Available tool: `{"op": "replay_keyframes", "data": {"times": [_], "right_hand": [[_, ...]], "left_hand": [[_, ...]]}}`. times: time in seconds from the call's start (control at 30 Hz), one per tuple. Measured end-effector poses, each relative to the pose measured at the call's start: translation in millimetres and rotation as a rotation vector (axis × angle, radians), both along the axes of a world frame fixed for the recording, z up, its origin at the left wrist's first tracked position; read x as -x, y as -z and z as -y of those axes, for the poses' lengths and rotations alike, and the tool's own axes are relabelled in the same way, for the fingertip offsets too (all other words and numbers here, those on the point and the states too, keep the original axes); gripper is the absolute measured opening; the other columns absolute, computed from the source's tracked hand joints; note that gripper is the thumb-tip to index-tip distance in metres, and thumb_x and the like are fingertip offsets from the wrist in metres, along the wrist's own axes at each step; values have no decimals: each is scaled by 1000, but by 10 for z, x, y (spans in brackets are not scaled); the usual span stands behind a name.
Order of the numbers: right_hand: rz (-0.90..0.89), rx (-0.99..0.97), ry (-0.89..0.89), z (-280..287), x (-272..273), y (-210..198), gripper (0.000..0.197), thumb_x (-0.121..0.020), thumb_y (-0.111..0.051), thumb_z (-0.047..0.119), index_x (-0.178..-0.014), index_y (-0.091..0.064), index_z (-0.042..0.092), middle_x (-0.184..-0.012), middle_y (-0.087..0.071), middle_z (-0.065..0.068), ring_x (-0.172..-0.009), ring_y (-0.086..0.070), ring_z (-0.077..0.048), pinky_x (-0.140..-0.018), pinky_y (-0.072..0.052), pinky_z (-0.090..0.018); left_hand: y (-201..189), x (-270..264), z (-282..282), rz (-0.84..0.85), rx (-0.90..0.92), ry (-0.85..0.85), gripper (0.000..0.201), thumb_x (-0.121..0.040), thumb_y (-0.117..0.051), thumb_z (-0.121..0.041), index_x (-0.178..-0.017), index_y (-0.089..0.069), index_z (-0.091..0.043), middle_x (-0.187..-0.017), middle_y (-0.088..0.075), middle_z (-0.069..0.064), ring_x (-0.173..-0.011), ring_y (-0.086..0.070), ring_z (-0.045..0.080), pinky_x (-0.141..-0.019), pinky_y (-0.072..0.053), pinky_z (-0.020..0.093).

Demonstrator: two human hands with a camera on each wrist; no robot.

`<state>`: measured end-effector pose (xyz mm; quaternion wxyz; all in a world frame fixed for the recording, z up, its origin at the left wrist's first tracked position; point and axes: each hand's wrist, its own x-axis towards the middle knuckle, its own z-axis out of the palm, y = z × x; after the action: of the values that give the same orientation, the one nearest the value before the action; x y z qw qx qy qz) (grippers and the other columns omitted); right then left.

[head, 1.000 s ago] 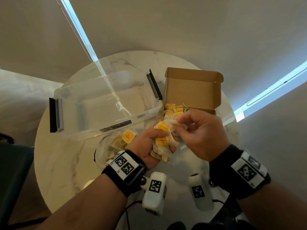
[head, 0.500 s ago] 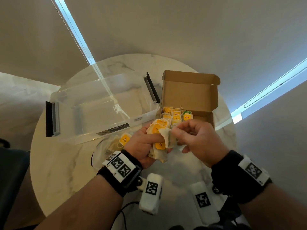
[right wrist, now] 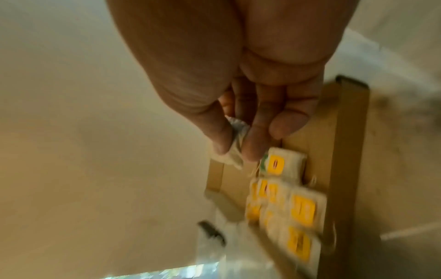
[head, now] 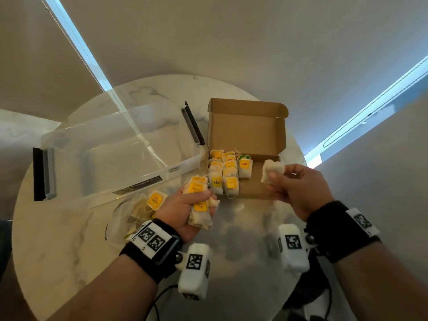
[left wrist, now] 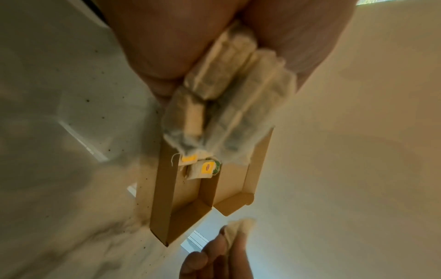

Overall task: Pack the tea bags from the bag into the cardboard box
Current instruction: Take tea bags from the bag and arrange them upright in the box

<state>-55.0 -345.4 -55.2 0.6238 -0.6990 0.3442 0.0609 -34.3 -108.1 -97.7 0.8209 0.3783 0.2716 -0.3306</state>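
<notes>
An open cardboard box (head: 245, 126) stands on the round marble table, its left half filled with several yellow-tagged tea bags (head: 225, 176). My left hand (head: 185, 205) grips a bunch of tea bags (head: 199, 202) just left of the box's front corner; the bunch (left wrist: 226, 105) fills the left wrist view. My right hand (head: 298, 188) pinches a single tea bag (head: 272, 171) above the bare right part of the box; thumb and finger squeeze that tea bag (right wrist: 235, 151) in the right wrist view. A clear plastic bag (head: 139, 212) with more tea bags lies under my left wrist.
A large clear plastic bin (head: 111, 156) with black handles lies on the table left of the box, almost touching it. The marble table edge (head: 20, 228) curves round at the left. Cables trail off the near edge below my wrists.
My right hand pulled one tea bag out of the bunch in my left hand and carried it right, over the box. The left hand stayed in place with its bunch.
</notes>
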Motion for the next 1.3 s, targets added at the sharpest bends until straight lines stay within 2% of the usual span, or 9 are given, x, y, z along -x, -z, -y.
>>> {"op": "replay_keyframes", "data": {"times": [0.37, 0.5, 0.67, 0.77, 0.87, 1.0, 1.07, 1.13, 1.3], "right_hand": [[-259, 221, -164, -219, -602, 609, 28, -72, -89, 21, -85, -66, 13, -72, -76, -7, -70, -76, -21, -71, -64, -42], [-279, 434, -229, -200, -647, 722, 31, -62, -91, 33, -73, -68, 15, -67, -75, -4, -72, -74, -24, -72, -63, -42], [-265, 629, -364, -231, -604, 507, 34, -73, -84, 42, -74, -64, 14, -72, -65, -3, -75, -63, -21, -77, -57, -38], [-81, 739, -397, -219, -507, 236, 33, -79, -76, 50, -77, -65, 19, -70, -61, 3, -74, -60, -18, -71, -49, -33], [116, 397, -483, -289, -300, 0, 32, -79, -77, 46, -76, -68, 17, -67, -68, -5, -65, -64, -27, -62, -55, -40], [98, 82, -604, -516, -39, -133, 42, -69, -82, 44, -93, -68, 12, -82, -77, -3, -78, -75, -23, -71, -62, -38], [69, 19, -503, -573, 0, -68, 32, -78, -83, 22, -100, -67, 5, -83, -78, -7, -78, -76, -23, -70, -63, -37], [41, -103, -357, -602, 25, -49, 19, -85, -76, 8, -100, -67, 1, -82, -77, -11, -75, -75, -24, -68, -62, -37], [35, -312, -132, -568, 88, -76, 5, -90, -66, 0, -90, -67, 5, -80, -74, -19, -71, -73, -29, -62, -57, -37]], "left_hand": [[58, -140, 204, -94, -48, 106, 12, -97, -48, -3, -91, -58, 1, -72, -60, 11, -49, -57, 17, -46, -52, 22], [12, -160, 195, -102, 12, 42, 9, -95, -49, -3, -100, -56, -1, -72, -61, 11, -52, -60, 18, -47, -54, 23], [-85, -142, 173, -129, 121, 21, 37, -74, -61, -11, -109, -56, 0, -79, -62, 12, -60, -64, 20, -49, -55, 26], [-145, -148, 192, -150, 160, 23, 26, -81, -57, -13, -103, -60, 1, -77, -65, 12, -65, -63, 19, -49, -55, 24], [-185, -150, 213, -163, 190, -10, 21, -96, -48, -13, -106, -60, -1, -78, -68, 12, -72, -62, 20, -49, -55, 24], [-254, -126, 242, -107, 254, 10, 25, -90, -49, -15, -103, -62, 2, -82, -71, 16, -70, -70, 27, -63, -59, 35], [-267, -119, 244, -70, 246, 36, 28, -97, -42, -17, -102, -63, 1, -83, -73, 17, -71, -73, 28, -70, -58, 39], [-263, -120, 231, -58, 232, 27, 29, -100, -41, -17, -106, -63, 0, -87, -73, 18, -70, -72, 28, -64, -61, 34], [-211, -113, 180, -55, 137, -44, 26, -99, -45, -8, -95, -69, 0, -85, -74, 16, -65, -73, 26, -58, -60, 30]]}}
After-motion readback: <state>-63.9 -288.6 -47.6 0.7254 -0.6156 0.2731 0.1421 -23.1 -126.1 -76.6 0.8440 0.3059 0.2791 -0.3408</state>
